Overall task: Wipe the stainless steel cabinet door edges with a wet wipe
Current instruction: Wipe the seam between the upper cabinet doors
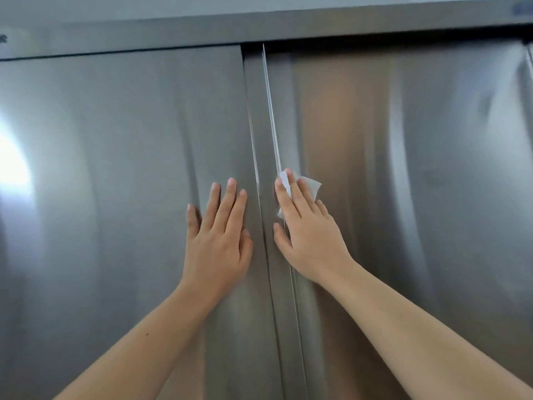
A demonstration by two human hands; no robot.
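Door [403, 168]: flat right fingers [281, 194] seemingly press wipe [313, 186].

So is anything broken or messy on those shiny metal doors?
Nothing stands out. The left hand lies flat on the left grey stainless steel cabinet door; the right hand presses a crumpled white wet wipe to the right door at its edge. Only wavy reflections.

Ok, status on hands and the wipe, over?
Left hand flat on left door, empty. Right hand pressing wet wipe against right door edge. Nothing in the way.
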